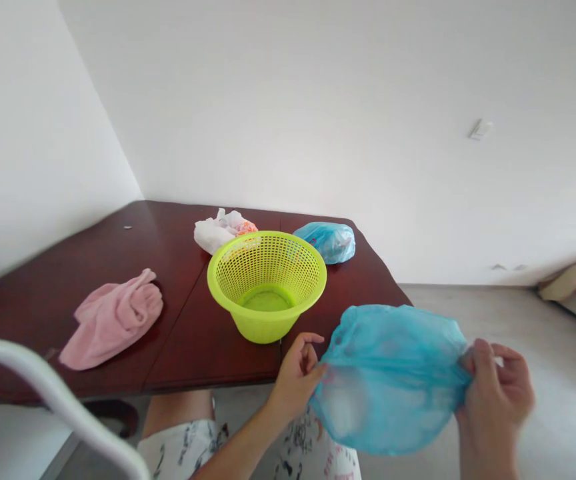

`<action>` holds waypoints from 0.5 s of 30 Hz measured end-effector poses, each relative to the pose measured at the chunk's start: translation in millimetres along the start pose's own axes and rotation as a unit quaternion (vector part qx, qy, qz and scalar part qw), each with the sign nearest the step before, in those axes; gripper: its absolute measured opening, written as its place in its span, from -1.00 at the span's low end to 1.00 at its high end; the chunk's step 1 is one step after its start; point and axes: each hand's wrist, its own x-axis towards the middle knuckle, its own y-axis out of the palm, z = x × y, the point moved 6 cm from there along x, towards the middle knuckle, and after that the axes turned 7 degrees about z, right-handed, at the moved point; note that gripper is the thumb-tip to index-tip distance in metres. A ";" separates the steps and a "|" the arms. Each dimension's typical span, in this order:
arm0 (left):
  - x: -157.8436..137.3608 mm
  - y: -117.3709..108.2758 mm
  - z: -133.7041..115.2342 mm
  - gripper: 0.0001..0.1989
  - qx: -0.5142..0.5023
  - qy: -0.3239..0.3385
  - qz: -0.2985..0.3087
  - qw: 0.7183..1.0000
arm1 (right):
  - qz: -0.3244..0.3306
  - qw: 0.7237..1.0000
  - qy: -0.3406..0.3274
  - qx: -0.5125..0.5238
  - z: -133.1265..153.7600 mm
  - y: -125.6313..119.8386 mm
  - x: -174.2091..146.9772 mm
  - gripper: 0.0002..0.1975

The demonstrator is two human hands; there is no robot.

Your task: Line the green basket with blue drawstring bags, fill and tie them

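1. While both hands are busy with it, the thin, translucent blue plastic bag hangs spread in the air at the near right corner of the desk, partly out over the floor.
2. The left hand has its grip pinched on the bag's left edge, index finger pointing away; the right hand has its grip pinched on the opposite edge.
3. As far as can be judged, the handling of this bag is partway along: it is opened out broadly between the hands, with creases across its middle, while no knot or finished fold shows. Whether anything lies inside, I cannot tell.
4. Nearest on the desk stands a round, lime-green perforated plastic basket, upright, its solid bottom visible; neither hand touches it.
5. Behind the basket to the right lies a crumpled light-blue plastic bundle; behind it to the left, a crumpled white plastic bag with orange markings. Both are out of the hands.
6. Farther left lies a soft pink cloth, bunched rather than neatly folded, so any tidying of it appears undone.
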 end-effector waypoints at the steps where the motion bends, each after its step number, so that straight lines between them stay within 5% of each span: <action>1: -6.4 -7.6 -12.6 -0.62 0.029 0.047 -0.044 0.998 | -0.021 0.999 -0.006 -0.040 -9.5 -10.3 14.3 -0.36; 4: -29.1 -14.0 -39.9 -0.79 0.151 0.153 -0.081 0.973 | -0.003 0.977 0.052 -0.209 -51.2 -30.8 51.3 -0.26; 7: -37.6 1.8 -39.3 -0.87 0.296 0.143 0.037 0.944 | 0.112 0.925 0.109 -0.346 -88.0 -25.1 61.3 -0.19; 12: -26.1 12.2 -12.6 -0.44 0.327 0.031 0.109 0.938 | 0.412 0.848 0.206 -0.263 -110.7 34.4 0.1 -0.28; 15: -17.6 15.3 -3.5 -0.39 0.295 -0.007 0.113 0.949 | 0.481 0.830 0.225 -0.167 -88.9 46.0 -36.8 -0.33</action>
